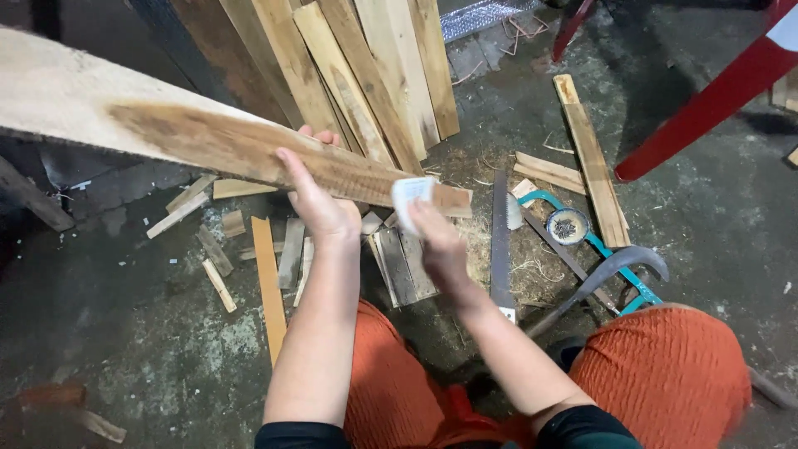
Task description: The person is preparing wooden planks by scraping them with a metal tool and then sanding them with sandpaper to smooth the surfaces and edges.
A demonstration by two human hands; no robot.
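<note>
A long wooden plank (166, 125) runs from the upper left toward the middle, held up off the floor. My left hand (320, 204) grips its lower edge near the right end, fingers wrapped over the top. My right hand (432, 237) presses a small white folded piece, likely sandpaper (410, 195), against the plank's right end. My knees in orange trousers (665, 366) show at the bottom.
Several planks (366, 66) lean at the back. Offcuts (274, 266) and sawdust lie on the dark floor. A hand saw blade (500, 241), a teal-framed saw (607, 249), a small tin of nails (568, 226), a curved metal tool (615, 270) and a red post (715, 100) are at the right.
</note>
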